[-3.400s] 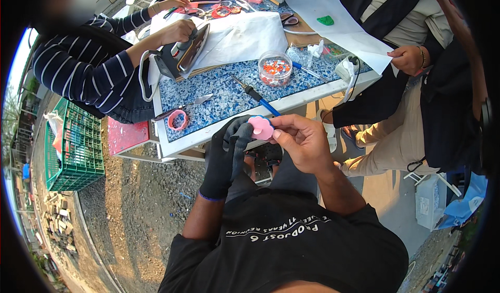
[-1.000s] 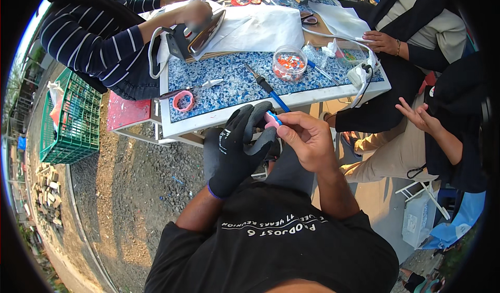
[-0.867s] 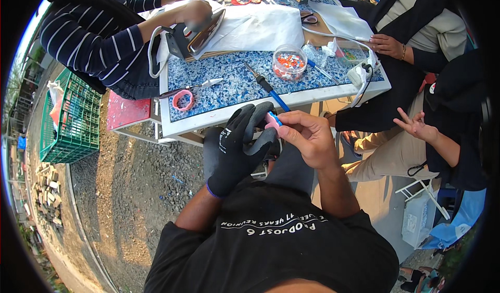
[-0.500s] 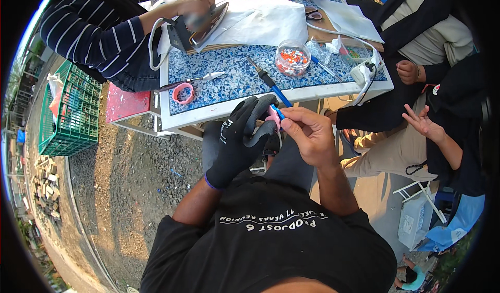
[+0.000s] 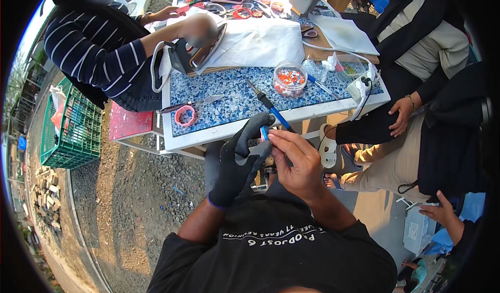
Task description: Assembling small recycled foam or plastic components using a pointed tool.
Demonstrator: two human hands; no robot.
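My left hand (image 5: 237,155) wears a black glove, its fingers curled round a small pink piece that now mostly hides behind them. My bare right hand (image 5: 301,165) pinches a small blue piece (image 5: 264,132) against the pink one, at the gloved fingertips. Both hands are just off the table's near edge, above my lap. Close beyond them lies a soldering iron (image 5: 272,108) with a blue handle, its tip pointing away. To the left on the table are a pink scalloped ring (image 5: 185,115) and a thin tool with a pale pointed blade (image 5: 195,103).
On the blue speckled table (image 5: 229,92) stands a clear jar (image 5: 290,79) of orange and white chips. A co-worker at far left holds a clothes iron (image 5: 208,48) by white sheets (image 5: 260,43). Other people are at right; a green crate (image 5: 73,126) stands left.
Both hands have come a little lower and nearer to me, and the pink piece shows less. At right, a person's raised hand has dropped.
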